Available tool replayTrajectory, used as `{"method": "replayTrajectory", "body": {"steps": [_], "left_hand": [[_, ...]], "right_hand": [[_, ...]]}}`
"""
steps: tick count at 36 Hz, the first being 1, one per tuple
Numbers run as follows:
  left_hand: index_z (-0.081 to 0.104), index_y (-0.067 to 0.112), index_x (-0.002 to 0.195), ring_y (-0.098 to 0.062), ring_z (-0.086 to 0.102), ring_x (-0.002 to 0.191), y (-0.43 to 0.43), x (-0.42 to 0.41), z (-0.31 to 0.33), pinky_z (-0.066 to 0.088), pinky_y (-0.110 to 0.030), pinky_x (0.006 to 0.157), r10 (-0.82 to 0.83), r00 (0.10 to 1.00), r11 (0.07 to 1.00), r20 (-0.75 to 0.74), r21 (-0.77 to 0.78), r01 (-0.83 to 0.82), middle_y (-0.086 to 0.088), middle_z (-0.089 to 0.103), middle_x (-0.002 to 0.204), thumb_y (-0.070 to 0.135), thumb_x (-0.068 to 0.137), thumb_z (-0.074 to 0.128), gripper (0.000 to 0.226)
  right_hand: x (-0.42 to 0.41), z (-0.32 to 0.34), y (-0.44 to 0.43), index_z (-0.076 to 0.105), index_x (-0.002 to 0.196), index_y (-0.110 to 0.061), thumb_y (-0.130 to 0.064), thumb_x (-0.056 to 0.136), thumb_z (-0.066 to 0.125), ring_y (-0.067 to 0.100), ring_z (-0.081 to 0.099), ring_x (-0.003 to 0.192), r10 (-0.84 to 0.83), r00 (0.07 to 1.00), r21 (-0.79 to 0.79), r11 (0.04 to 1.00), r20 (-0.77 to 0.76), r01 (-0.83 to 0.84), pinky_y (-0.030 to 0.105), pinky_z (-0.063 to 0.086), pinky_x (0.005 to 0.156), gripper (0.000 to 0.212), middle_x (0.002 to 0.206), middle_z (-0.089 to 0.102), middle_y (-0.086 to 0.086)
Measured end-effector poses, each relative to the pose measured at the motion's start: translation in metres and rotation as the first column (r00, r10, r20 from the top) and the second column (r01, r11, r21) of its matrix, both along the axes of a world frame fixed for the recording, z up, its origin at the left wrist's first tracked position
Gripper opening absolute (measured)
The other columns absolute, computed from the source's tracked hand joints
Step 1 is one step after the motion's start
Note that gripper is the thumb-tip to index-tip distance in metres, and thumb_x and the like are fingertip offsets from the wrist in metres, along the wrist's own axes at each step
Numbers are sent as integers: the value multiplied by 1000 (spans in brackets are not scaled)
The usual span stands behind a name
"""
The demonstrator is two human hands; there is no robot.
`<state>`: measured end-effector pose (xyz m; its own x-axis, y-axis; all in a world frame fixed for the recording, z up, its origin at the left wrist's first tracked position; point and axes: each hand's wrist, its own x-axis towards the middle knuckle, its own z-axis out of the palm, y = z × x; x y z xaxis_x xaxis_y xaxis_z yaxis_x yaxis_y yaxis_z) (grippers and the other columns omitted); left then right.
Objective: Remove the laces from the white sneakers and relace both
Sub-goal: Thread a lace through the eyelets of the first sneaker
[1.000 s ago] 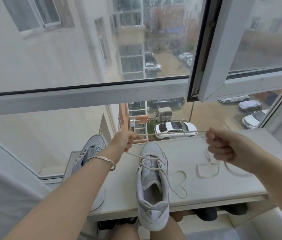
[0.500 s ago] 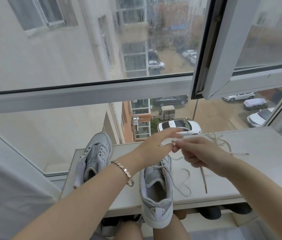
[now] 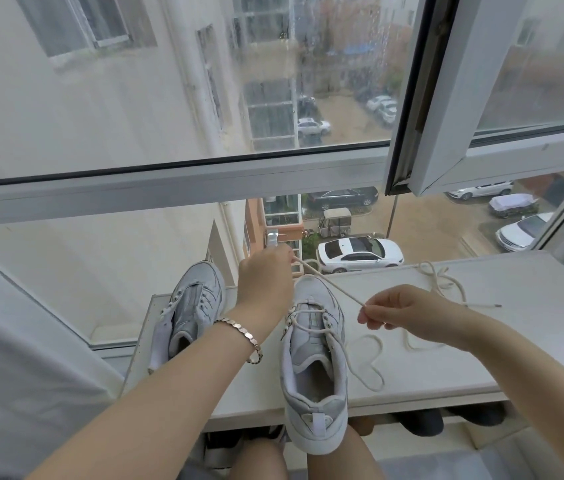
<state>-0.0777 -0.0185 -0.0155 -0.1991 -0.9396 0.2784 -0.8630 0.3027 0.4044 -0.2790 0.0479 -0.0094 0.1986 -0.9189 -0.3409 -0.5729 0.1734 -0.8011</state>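
Two white sneakers stand on a white shelf (image 3: 481, 358) below the window. The left sneaker (image 3: 190, 306) has no lace in its eyelets. The right sneaker (image 3: 313, 368) has its heel over the shelf's front edge and a cream lace (image 3: 337, 289) through its lowest eyelets. My left hand (image 3: 265, 278) pinches the lace just above the toe. My right hand (image 3: 408, 315) pinches the same lace to the right of the shoe, and the stretch between them is taut. One lace end loops loosely on the shelf (image 3: 370, 372); a tangle lies further back (image 3: 443, 278).
A window frame (image 3: 169, 188) runs across above the shelf, with an opened sash (image 3: 447, 98) at the upper right. Dark shoes (image 3: 419, 424) sit under the shelf. My knees (image 3: 339, 455) are below the right sneaker's heel. A pale wall panel (image 3: 14, 358) stands at left.
Both hands met over the shoe's toe half a second ago, then drew apart. The left hand now holds the lace high above the toe and the right hand has pulled it right.
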Motion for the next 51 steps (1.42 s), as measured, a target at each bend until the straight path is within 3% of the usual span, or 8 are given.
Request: {"method": "replayTrajectory", "body": {"steps": [5,10,12,18,25,30,35,51], "left_hand": [[55,18,119,-20,42,107,12,-7,-9,31,-28,88,27,999,999,25,-35,-26,-1,50,113,14,95,45,26],[62,18,79,-20,55,86,38,-20,-15,42,-34,86,-3,999,969,-44,246,14,3,62,83,36,92,46,27],[64,24,79,-18,54,90,48,-26,-20,40,-33,84,-1,1000,952,6,307,-1,7,64,84,53,87,47,35],[66,25,96,-17,46,98,66,-33,-32,27,-31,73,81,993,984,89,149,-94,6,60,93,54,86,44,37],[66,19,103,-20,34,106,61,-32,-35,32,-28,86,144,978,947,153,264,-181,0,58,104,53,84,50,42],[68,24,91,-19,34,112,57,-22,-30,26,-28,85,67,995,928,80,361,-91,5,60,99,37,81,56,21],[70,29,87,-13,38,115,62,-13,-34,27,-31,100,34,998,957,50,287,-47,10,63,98,33,76,61,16],[71,33,94,0,38,117,69,-12,-49,31,-16,76,68,987,970,-147,240,-32,11,60,107,31,73,65,22]], "right_hand": [[2,-8,-6,75,76,-20,-21,88,61,4,46,54,-146,934,29,989,326,144,14,43,57,18,61,57,-7],[23,-29,-16,70,85,-1,-5,84,64,5,55,47,-434,705,193,897,561,398,11,48,51,8,61,62,3],[31,-35,-19,69,79,0,2,85,61,9,63,52,-480,640,228,870,601,438,13,52,54,10,67,65,9],[45,-51,-20,69,79,-3,3,85,62,8,65,53,-475,700,203,875,533,439,17,53,54,10,60,68,6],[48,-57,-20,67,81,0,1,79,70,9,63,49,-532,666,217,838,522,500,17,53,52,3,61,68,9],[47,-55,-18,66,84,3,-2,81,69,13,62,52,-543,633,294,837,552,462,19,56,57,6,66,67,12],[48,-59,-9,66,84,3,-1,80,69,13,62,52,-554,619,335,832,557,442,19,56,58,6,62,67,10],[58,-60,-3,67,79,2,0,80,69,9,60,47,-613,538,313,776,578,547,16,54,53,3,56,64,7]]}}
